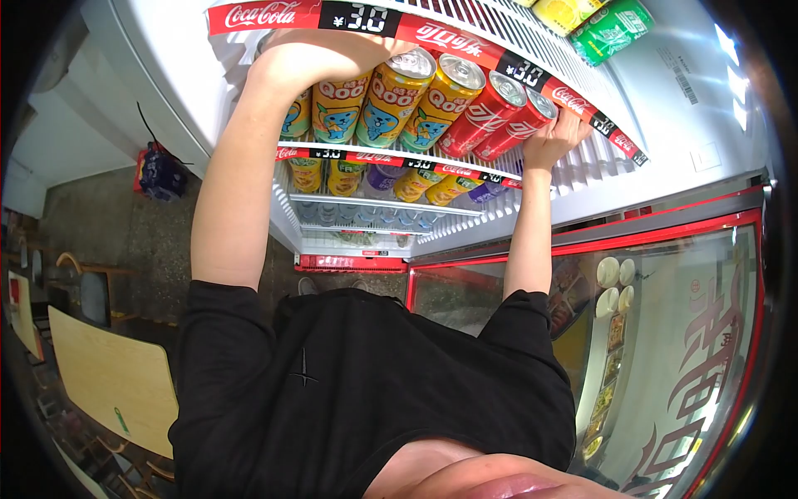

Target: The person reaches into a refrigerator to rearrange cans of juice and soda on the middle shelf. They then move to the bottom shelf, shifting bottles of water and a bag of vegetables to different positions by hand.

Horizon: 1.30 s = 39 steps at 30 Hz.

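A row of drink cans stands on a fridge shelf: yellow Qoo cans (389, 104) on the left and red Coca-Cola cans (484, 112) on the right. My left hand (345, 51) reaches across the tops of the Qoo cans, behind the upper price strip (366, 18). Its fingers are hidden there. At the right end of the row, my right hand (559, 140) is against the last red can (522, 126). The right fingers look bent and closed, partly covered by the strip; what they hold, if anything, is hidden.
Yellow and green cans (613, 32) lie on the shelf above. Lower shelves hold yellow and purple drinks (382, 179) and bottles (366, 218). The red-framed glass door (665, 333) is open at the right. Wooden tables (112, 374) stand at the left.
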### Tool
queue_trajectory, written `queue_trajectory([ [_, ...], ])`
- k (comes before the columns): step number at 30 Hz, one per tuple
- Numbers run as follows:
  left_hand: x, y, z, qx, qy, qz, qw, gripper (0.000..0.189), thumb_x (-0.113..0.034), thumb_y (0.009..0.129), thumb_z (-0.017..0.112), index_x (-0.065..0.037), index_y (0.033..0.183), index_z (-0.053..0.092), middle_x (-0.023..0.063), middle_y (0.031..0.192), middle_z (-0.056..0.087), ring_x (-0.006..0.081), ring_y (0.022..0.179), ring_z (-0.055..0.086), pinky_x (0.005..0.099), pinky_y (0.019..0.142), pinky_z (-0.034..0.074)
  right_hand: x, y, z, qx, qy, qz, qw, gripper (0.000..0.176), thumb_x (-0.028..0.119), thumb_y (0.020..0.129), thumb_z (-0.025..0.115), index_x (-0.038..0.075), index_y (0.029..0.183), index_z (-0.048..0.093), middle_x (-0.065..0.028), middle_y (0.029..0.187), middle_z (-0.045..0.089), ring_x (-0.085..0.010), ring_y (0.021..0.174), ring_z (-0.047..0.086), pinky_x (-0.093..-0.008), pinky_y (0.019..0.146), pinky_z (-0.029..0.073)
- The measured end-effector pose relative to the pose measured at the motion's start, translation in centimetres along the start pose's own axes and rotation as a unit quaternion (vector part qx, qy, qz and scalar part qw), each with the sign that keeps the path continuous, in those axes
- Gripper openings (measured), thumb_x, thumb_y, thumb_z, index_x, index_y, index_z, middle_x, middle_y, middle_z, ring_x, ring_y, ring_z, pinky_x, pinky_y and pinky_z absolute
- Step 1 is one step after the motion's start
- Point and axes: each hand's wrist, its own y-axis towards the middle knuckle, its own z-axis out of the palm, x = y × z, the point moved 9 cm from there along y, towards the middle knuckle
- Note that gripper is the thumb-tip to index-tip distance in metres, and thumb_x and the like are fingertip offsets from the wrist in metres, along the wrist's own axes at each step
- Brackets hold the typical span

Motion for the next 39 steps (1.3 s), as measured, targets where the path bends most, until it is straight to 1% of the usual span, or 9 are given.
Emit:
queue_trajectory([
  [7, 0.2, 0.0, 0.0, 0.007, -0.004, -0.006, 1.000, 0.050, -0.050, 0.102, 0.044, -0.008, 0.126, 0.058, 0.0125, 0.126, 0.063, 0.0275, 0.116, 0.060, 0.0362, 0.102, 0.045, 1.0, 0.2, 0.0, 0.004, 0.061, -0.027, 0.998, 0.037, 0.007, 0.090, 0.048, -0.003, 0.120, 0.067, -0.0263, 0.119, 0.067, -0.0494, 0.117, 0.057, -0.0590, 0.110, 0.034],
  [10, 0.2, -0.1, 0.0, 0.008, -0.006, -0.010, 1.000, 0.051, -0.050, 0.102, 0.044, -0.008, 0.127, 0.058, 0.0125, 0.127, 0.063, 0.0275, 0.117, 0.059, 0.0362, 0.102, 0.045, -0.4, -0.5, 0.7, 0.019, 0.112, 0.026, 0.993, 0.038, 0.004, 0.088, 0.047, -0.004, 0.121, 0.066, -0.0267, 0.119, 0.067, -0.0504, 0.113, 0.059, -0.0536, 0.104, 0.043],
  [13, 0.3, -0.2, 0.0, 0.010, -0.010, -0.015, 1.000, 0.051, -0.050, 0.102, 0.044, -0.008, 0.127, 0.058, 0.0124, 0.127, 0.063, 0.0275, 0.117, 0.059, 0.0361, 0.102, 0.044, -1.7, -1.3, 1.5, 0.027, 0.135, 0.058, 0.989, 0.027, 0.018, 0.099, 0.055, -0.001, 0.115, 0.066, -0.0222, 0.108, 0.070, -0.0432, 0.104, 0.065, -0.0431, 0.092, 0.050],
  [16, 0.2, -0.1, 0.1, 0.011, -0.013, -0.023, 1.000, 0.051, -0.051, 0.102, 0.044, -0.008, 0.127, 0.058, 0.0124, 0.127, 0.063, 0.0275, 0.117, 0.059, 0.0361, 0.102, 0.044, -2.0, -1.3, 1.6, 0.012, 0.180, 0.081, 0.980, 0.023, 0.014, 0.097, 0.062, -0.001, 0.114, 0.066, -0.0194, 0.107, 0.071, -0.0392, 0.100, 0.068, -0.0394, 0.088, 0.051],
  [22, 0.3, -0.1, 0.1, 0.017, -0.016, -0.030, 0.999, 0.051, -0.051, 0.102, 0.044, -0.008, 0.128, 0.057, 0.0123, 0.128, 0.062, 0.0275, 0.118, 0.059, 0.0361, 0.102, 0.044, -1.3, -0.9, 1.6, 0.008, 0.249, 0.093, 0.964, 0.031, 0.015, 0.092, 0.071, 0.000, 0.119, 0.064, -0.0180, 0.109, 0.071, -0.0389, 0.099, 0.069, -0.0403, 0.087, 0.051],
  [28, 0.5, -0.1, 0.1, 0.023, -0.019, -0.036, 0.999, 0.052, -0.051, 0.102, 0.044, -0.008, 0.128, 0.057, 0.0122, 0.128, 0.062, 0.0275, 0.118, 0.059, 0.0360, 0.103, 0.044, -2.2, -1.5, 2.1, 0.039, 0.174, 0.048, 0.983, 0.037, 0.016, 0.090, 0.070, 0.000, 0.123, 0.062, -0.0210, 0.113, 0.069, -0.0442, 0.101, 0.067, -0.0442, 0.087, 0.051],
  [34, 0.3, -0.6, 0.2, 0.027, -0.022, -0.042, 0.999, 0.052, -0.051, 0.102, 0.044, -0.008, 0.129, 0.057, 0.0122, 0.129, 0.062, 0.0276, 0.119, 0.059, 0.0360, 0.103, 0.044, -1.8, -1.1, 1.9, 0.031, 0.177, 0.062, 0.982, 0.020, 0.011, 0.097, 0.061, 0.000, 0.112, 0.066, -0.0178, 0.095, 0.071, -0.0372, 0.081, 0.067, -0.0422, 0.074, 0.050],
  [37, 0.7, -0.3, 0.1, 0.029, -0.023, -0.045, 0.998, 0.052, -0.051, 0.102, 0.044, -0.008, 0.129, 0.057, 0.0121, 0.129, 0.062, 0.0276, 0.119, 0.059, 0.0359, 0.103, 0.044, -3.2, -1.9, 2.7, 0.075, 0.183, 0.103, 0.975, 0.032, 0.018, 0.092, 0.069, 0.001, 0.119, 0.064, -0.0204, 0.108, 0.072, -0.0424, 0.096, 0.070, -0.0426, 0.084, 0.052],
  [39, 0.7, -0.3, 0.1, 0.031, -0.025, -0.047, 0.998, 0.052, -0.051, 0.102, 0.044, -0.008, 0.129, 0.057, 0.0121, 0.130, 0.062, 0.0276, 0.119, 0.058, 0.0359, 0.103, 0.044, -3.6, -2.1, 2.9, 0.069, 0.193, 0.109, 0.973, 0.029, 0.019, 0.092, 0.070, 0.002, 0.115, 0.065, -0.0194, 0.104, 0.073, -0.0406, 0.094, 0.071, -0.0417, 0.083, 0.052],
])
